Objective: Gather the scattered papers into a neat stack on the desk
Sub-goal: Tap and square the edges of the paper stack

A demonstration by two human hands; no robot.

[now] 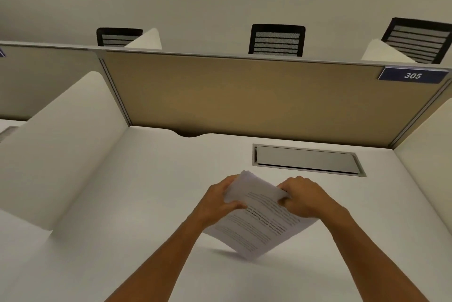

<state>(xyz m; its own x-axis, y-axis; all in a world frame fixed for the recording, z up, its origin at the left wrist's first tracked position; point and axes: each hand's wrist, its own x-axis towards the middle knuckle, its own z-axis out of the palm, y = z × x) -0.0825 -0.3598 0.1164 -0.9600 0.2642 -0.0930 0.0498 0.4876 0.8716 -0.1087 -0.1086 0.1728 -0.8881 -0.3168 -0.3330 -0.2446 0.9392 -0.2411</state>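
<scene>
A stack of printed white papers is held tilted above the white desk, its lower corner just over the surface with a shadow beneath. My left hand grips the stack's left edge, thumb on top. My right hand clasps the upper right edge, fingers curled over it. The sheets look roughly aligned, with several edges fanned at the top corner. No loose papers lie elsewhere on the desk.
A grey cable-tray flap is set into the desk behind my hands. A tan partition with a blue "305" label backs the desk. White side dividers flank it. Black chairs stand beyond.
</scene>
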